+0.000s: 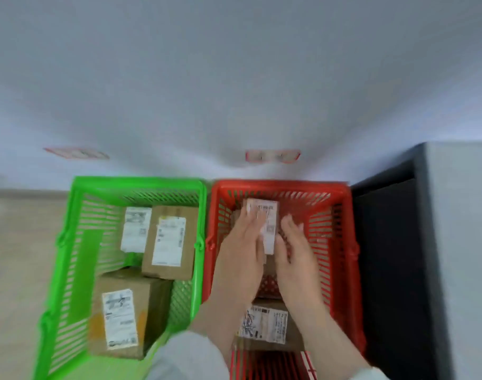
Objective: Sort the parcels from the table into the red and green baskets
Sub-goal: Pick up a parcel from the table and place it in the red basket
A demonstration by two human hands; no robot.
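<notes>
Both my hands reach down into the red basket (341,215). My left hand (244,250) and my right hand (296,250) sit on either side of a small parcel with a white label (267,218), their fingers against it. Nearer to me in the same basket lies another labelled cardboard parcel (270,325), partly under my forearms. The green basket (78,229) on the left holds three labelled cardboard parcels: one at the back left (137,229), one at the back right (169,242) and a bigger one in front (124,314). The picture is blurred by motion.
The two baskets stand side by side on a beige floor (20,256) against a white wall with two red-framed labels (272,156). A dark cabinet or table side (393,256) rises right beside the red basket.
</notes>
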